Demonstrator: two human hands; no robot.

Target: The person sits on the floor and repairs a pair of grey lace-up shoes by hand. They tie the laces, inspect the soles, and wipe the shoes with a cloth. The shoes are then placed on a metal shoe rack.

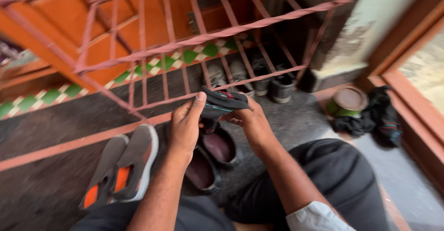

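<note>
My left hand (186, 125) and my right hand (251, 121) hold a dark sock (221, 102) with thin red and teal stripes between them, stretched out above the floor. The left thumb presses on the sock's left end; the right fingers grip its right end from below. Directly under the hands a pair of dark shoes (212, 154) with maroon insides stands on the floor. A pair of grey slip-on shoes (122, 166) with orange insoles lies to their left. My knees in dark trousers fill the bottom of the head view.
A pink metal grille (208, 36) stands ahead, with several shoes (252, 76) behind it. A round tin (349, 102) and a heap of dark cloth (377, 115) lie at the right by a wooden door frame (407, 92).
</note>
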